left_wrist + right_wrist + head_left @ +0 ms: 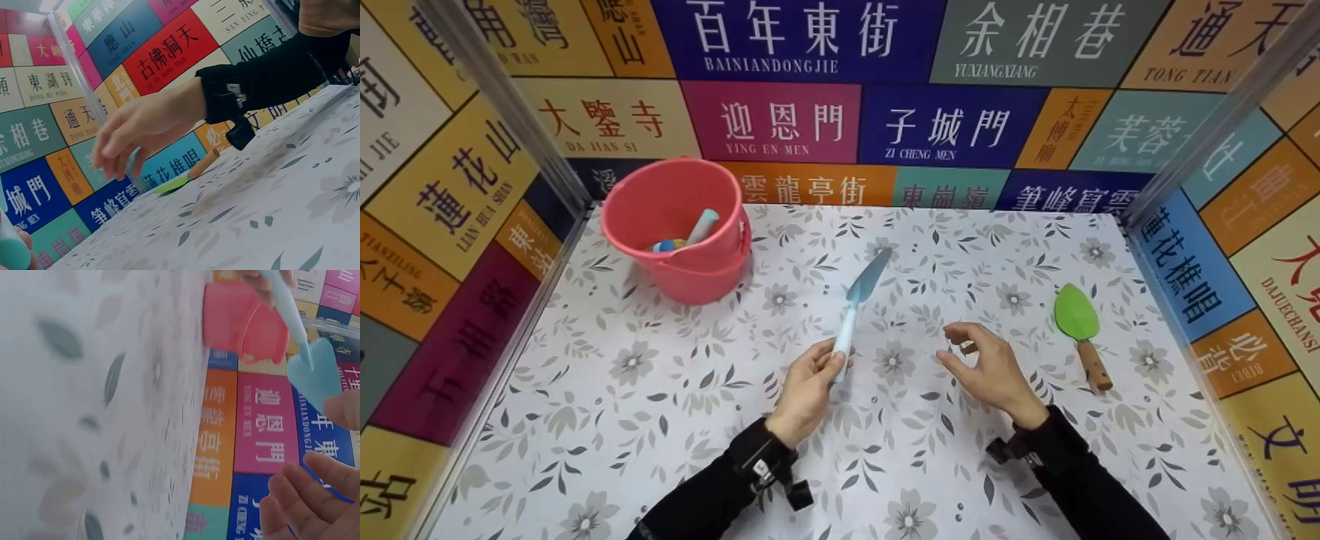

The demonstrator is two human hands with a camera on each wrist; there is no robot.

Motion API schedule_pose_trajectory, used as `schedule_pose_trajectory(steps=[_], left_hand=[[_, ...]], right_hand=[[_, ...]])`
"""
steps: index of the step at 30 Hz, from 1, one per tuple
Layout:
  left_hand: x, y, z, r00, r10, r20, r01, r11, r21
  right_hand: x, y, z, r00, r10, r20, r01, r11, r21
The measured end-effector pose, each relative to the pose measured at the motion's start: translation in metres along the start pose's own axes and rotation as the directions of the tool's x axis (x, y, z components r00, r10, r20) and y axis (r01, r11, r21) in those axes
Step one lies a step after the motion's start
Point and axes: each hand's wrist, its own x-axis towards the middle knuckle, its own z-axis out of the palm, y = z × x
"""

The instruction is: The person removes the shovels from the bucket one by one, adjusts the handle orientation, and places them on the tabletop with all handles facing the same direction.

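Lettering fills the wall (915, 45) beyond my left fingers (813, 366): nearly straight ahead, a pink panel (771, 122) reads 迎恩門, YING EN MEN, with navy ones beside and above it reading ZI CHENG MEN and BAINIANDONGJIE. Those left fingers pinch the smooth, slim handle of a pale-blue trowel (850, 319) over the table (720, 420), its glossy heart-shaped blade pointing away from me. My right fingers (982, 341) are loosely curved, parted from the thumb. To their right lies a green trowel (1076, 315), leaf-shaped, its brown handle speckled and woody-looking. Beyond and left of my left fingers stands a round-rimmed pink bucket (697, 283), seemingly plastic, containing a pale cylinder (703, 227) with an aqua end. Grey flowers and leaves pattern the white tabletop beneath my fingers.
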Motion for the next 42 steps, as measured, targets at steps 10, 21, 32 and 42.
schedule_pose_trajectory(steps=[10, 21, 32, 42], left_hand=[[-0.005, -0.013, 0.03, 0.997, 0.072, 0.027, -0.073, 0.995, 0.074], [-0.009, -0.029, 0.046, 0.995, 0.094, 0.03, -0.096, 0.991, 0.096], [-0.01, -0.033, 0.05, 0.991, 0.129, 0.034, -0.132, 0.986, 0.103], [-0.01, -0.035, 0.05, 0.985, 0.166, 0.052, -0.171, 0.978, 0.116]], right_hand=[[0.016, -0.028, 0.033, 0.954, 0.284, 0.093, -0.298, 0.879, 0.373], [0.026, -0.047, 0.059, 0.858, 0.482, 0.18, -0.45, 0.533, 0.717], [0.028, -0.054, 0.07, 0.84, 0.52, 0.157, -0.437, 0.476, 0.763], [0.028, -0.057, 0.072, 0.826, 0.549, 0.128, -0.448, 0.501, 0.741]])
